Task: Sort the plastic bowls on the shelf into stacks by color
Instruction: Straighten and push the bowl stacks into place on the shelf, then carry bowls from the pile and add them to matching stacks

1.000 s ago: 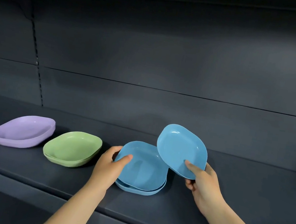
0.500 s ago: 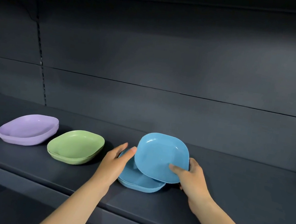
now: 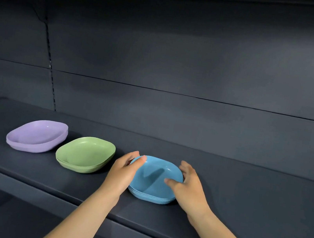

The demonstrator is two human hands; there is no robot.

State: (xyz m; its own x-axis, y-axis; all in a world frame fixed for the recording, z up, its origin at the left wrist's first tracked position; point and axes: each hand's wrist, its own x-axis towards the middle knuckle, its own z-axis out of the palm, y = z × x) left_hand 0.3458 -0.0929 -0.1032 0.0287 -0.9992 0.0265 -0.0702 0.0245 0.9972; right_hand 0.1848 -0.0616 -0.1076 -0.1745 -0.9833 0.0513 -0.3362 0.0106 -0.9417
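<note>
Several blue bowls are sitting nested in one blue stack point(image 3: 154, 182) near the front of the dark shelf point(image 3: 243, 194); the bowl that the right hand was holding tilted above it half a second ago is now lying level on top. The left hand point(image 3: 123, 172) is touching the stack's left rim with relaxed fingers. The right hand point(image 3: 188, 183) is resting on the right rim, thumb over the edge, fingers loose. A green stack point(image 3: 85, 154) is standing just left, a purple stack point(image 3: 37, 136) beyond it, both unchanged.
</note>
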